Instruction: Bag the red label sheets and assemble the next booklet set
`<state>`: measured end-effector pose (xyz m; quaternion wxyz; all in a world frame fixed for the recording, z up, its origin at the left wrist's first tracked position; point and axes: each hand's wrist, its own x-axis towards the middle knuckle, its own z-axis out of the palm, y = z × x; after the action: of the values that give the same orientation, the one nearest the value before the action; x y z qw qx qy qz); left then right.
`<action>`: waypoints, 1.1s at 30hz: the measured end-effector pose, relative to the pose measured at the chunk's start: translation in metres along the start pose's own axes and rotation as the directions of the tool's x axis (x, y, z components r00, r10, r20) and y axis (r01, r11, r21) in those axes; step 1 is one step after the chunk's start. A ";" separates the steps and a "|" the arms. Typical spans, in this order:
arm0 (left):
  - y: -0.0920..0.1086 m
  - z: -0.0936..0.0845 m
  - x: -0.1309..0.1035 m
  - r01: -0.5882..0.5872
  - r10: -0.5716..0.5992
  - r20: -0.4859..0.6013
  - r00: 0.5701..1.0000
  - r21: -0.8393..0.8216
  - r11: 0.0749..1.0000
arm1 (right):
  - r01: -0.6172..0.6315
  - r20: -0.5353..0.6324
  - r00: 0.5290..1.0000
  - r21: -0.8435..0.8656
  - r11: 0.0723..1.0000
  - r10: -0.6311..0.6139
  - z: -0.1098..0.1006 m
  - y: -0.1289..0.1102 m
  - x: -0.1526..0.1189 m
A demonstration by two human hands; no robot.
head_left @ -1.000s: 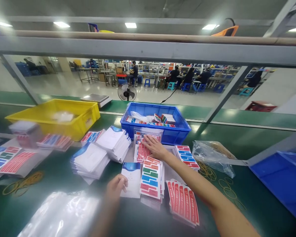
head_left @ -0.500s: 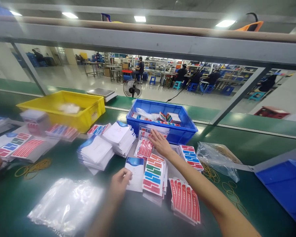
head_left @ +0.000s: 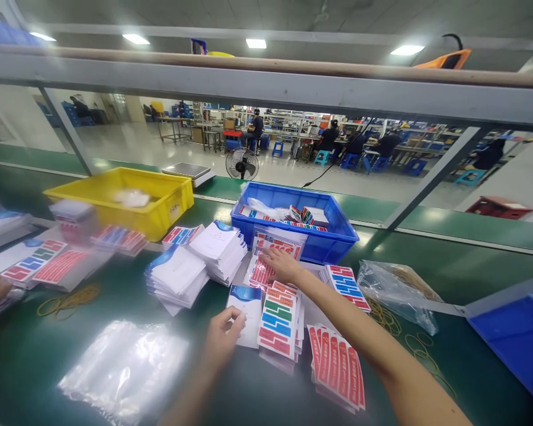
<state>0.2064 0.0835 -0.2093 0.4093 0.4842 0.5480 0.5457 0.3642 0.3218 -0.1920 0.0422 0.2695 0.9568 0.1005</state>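
Red-printed paper cards in glossy clear plastic [head_left: 258, 273] are being partly covered by the right hand [head_left: 283, 266], fingers spread, just before the rigid blue plastic bin [head_left: 302, 244]. The left hand [head_left: 226, 331], well clear of the right, is being held loosely curled at the edge of a flat white paper booklet with a blue band [head_left: 249, 315]; whether anything is being gripped cannot be told. Light is being reflected by wrinkled transparent plastic bags [head_left: 122, 367] on the smooth green table [head_left: 257, 396].

Past the metal-topped scale [head_left: 187, 170] stand 1 fan [head_left: 242, 165] and, farther back, blue stools [head_left: 278, 147].
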 end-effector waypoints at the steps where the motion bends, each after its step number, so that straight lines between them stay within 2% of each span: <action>1: 0.000 0.000 0.000 -0.002 0.002 -0.001 1.000 0.007 1.000 | 0.027 0.017 0.999 0.000 1.000 -0.027 0.000 0.000 0.003; 7: -0.001 0.002 0.000 -0.021 0.021 -0.004 1.000 0.057 0.998 | 0.190 0.118 0.975 0.022 0.982 -0.191 0.006 0.003 0.022; 15: -0.002 0.004 0.002 -0.004 0.002 0.011 1.000 0.118 0.993 | 0.199 0.130 0.971 0.014 0.980 -0.199 0.006 -0.008 0.038; 20: -0.002 0.007 0.002 -0.049 0.045 0.031 0.999 0.153 0.987 | 0.233 0.144 0.962 0.003 0.972 -0.231 0.003 -0.017 0.037; 29: 0.002 0.008 0.001 -0.106 0.099 0.048 0.994 0.198 0.974 | 0.166 0.170 0.971 0.018 0.986 -0.167 0.010 -0.025 0.036; 33: 0.004 0.008 0.001 -0.115 0.107 0.053 0.993 0.201 0.973 | 0.108 0.123 0.987 -0.041 0.993 -0.102 0.016 -0.026 0.045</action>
<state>0.2141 0.0856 -0.2059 0.3378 0.5647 0.5644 0.4985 0.3147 0.3264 -0.2140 0.1114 0.2232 0.9628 0.1043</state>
